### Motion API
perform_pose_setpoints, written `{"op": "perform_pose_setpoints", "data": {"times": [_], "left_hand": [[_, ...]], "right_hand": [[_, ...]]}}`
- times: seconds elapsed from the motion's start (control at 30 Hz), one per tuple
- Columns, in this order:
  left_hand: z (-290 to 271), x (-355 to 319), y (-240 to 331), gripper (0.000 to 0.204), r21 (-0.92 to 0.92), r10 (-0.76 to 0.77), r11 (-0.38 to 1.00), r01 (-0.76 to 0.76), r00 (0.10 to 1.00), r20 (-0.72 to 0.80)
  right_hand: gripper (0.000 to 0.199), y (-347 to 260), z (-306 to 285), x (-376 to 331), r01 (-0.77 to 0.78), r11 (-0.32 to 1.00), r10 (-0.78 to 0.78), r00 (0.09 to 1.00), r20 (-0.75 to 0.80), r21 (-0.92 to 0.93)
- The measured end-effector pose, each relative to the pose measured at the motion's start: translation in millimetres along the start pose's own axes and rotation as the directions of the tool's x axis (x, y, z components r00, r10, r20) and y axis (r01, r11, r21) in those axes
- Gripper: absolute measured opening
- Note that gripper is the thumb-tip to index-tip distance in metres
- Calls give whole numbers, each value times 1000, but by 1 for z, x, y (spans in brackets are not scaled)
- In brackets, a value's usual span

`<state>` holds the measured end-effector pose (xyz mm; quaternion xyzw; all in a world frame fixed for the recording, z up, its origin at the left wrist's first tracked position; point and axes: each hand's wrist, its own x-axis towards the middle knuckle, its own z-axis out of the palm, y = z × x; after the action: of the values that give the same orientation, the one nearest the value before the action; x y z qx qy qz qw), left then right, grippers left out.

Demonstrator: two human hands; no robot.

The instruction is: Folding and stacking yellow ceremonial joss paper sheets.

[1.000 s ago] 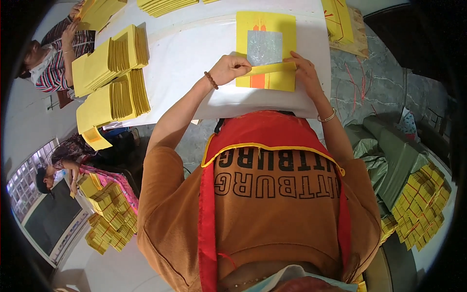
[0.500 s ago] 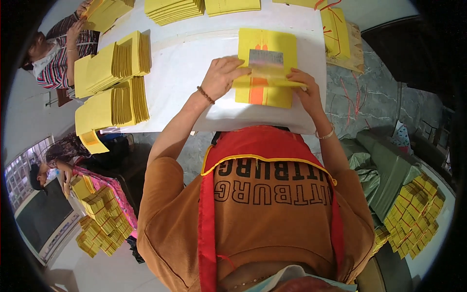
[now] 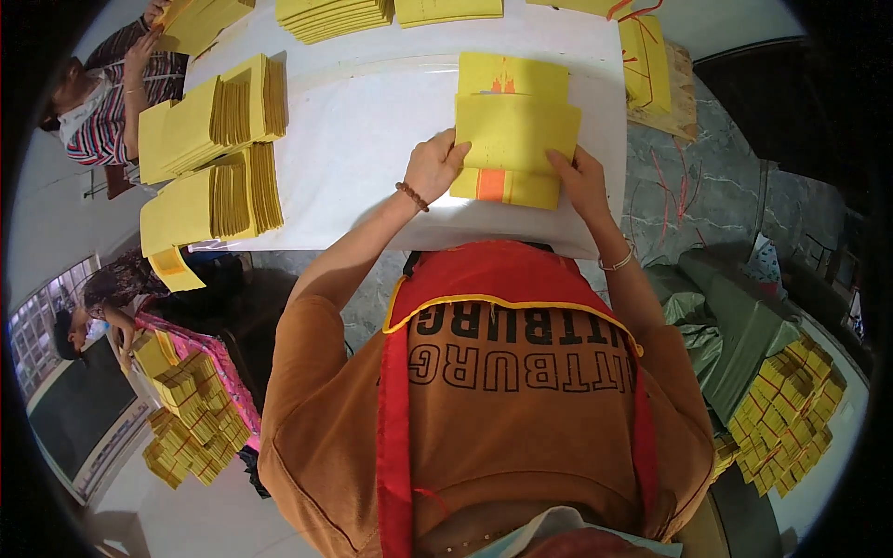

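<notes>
A stack of yellow paper sheets (image 3: 513,86) with an orange print lies on the white table (image 3: 363,121) in front of me. Its top sheet's near flap (image 3: 517,133) is folded up over the middle, hiding what lay there. My left hand (image 3: 433,167) grips the flap's left edge, fingers curled over the paper. My right hand (image 3: 581,179) pinches its lower right edge. An orange stripe (image 3: 491,184) shows on the sheet's near part between my hands.
Fanned piles of yellow paper (image 3: 212,139) lie at the table's left, more stacks (image 3: 335,17) along the far edge and one (image 3: 646,60) at the right. A person in a striped shirt (image 3: 98,102) works far left; another (image 3: 102,302) crouches by bundles (image 3: 191,418). Tied bundles (image 3: 791,414) sit lower right.
The silver square on the sheet has been covered: both hands lifted the near flap and folded it up over the middle. The hands moved apart to the flap's edges.
</notes>
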<state>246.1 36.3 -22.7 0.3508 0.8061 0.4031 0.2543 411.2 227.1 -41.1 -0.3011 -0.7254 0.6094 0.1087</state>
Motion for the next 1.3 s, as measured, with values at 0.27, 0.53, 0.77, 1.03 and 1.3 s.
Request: {"op": "perform_pose_setpoints", "data": {"times": [0.27,0.53,0.77,1.03,1.3], "left_hand": [[16,6,-21,22,-185,-206,964,191,977,-62],[21,11,-22,26,-380,-243,905,192,966,-90],[0,10,32,45,528,489,789,-314,841,-232],[37,9,24,67,535,427,618,-576,818,386],[39,11,17,65,554,366,608,-569,820,441]], "right_hand": [[57,-13,11,2,-34,999,36,984,-174,14],[48,-5,12,9,-62,990,38,982,-183,-130],[46,-8,12,8,-72,982,35,978,-205,-173],[44,4,19,11,75,990,-104,961,-255,-120],[55,-8,23,-32,306,488,-474,879,46,-818]]}}
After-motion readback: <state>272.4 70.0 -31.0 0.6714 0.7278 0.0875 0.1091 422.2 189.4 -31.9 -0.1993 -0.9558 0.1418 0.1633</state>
